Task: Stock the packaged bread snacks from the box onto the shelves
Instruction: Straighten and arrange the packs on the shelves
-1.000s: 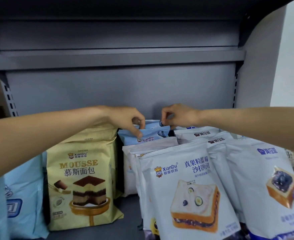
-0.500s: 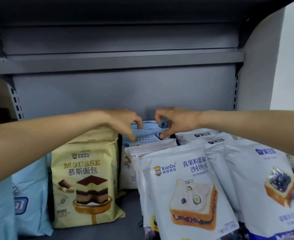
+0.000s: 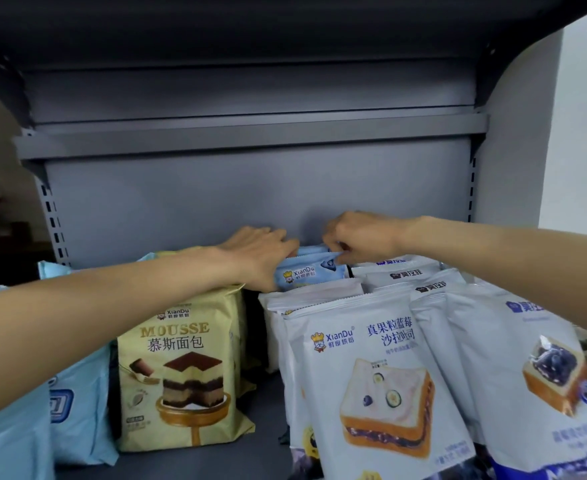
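A light blue XianDu bread package stands at the back of the grey shelf, behind a row of white blueberry toast packages. My left hand grips its top left corner, with the fingers curled over the edge. My right hand pinches its top right corner. Only the upper strip of the blue package shows above the white ones.
A yellow Mousse bread package stands left of the white row, with pale blue packages further left. More white blueberry packages fill the right. An upper shelf hangs above. A white wall is at right.
Both hands have pushed the blue package back and down behind the white row. The view has shifted, so the shelf sits lower in frame.
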A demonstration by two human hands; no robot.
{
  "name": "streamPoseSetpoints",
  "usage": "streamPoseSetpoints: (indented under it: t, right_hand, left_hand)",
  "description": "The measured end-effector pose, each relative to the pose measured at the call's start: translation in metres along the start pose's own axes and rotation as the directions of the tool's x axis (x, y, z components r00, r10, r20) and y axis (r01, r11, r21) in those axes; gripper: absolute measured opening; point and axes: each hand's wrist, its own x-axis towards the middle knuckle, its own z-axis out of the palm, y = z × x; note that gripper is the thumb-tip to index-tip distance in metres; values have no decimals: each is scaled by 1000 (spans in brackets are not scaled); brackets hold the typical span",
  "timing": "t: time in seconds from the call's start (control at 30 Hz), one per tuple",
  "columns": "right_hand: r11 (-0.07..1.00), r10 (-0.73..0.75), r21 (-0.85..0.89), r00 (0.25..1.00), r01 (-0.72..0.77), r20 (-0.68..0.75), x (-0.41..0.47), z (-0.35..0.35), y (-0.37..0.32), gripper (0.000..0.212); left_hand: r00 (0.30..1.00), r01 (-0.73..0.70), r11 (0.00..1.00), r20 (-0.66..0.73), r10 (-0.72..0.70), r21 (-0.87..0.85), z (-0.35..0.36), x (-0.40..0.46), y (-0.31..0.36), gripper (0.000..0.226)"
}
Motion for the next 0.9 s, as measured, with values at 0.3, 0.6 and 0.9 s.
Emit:
streamPoseSetpoints:
  t: [0.3,0.6,0.9]
  right_hand:
    - [961,42,274,999,-44,13,-24,-6,12,22]
    - [994,-12,110,979,-11,201,-27,4,-1,26]
    - [982,77,174,997,-71,-30,-26,-8,3,7]
  left_hand:
    - [998,-41,906,28,58,-421,-27,2,-2,31]
    - [938,-31,928,310,156,-372,-33,-13,15,34]
    - [966,7,919,239,94,-393,-32,-12,17,34]
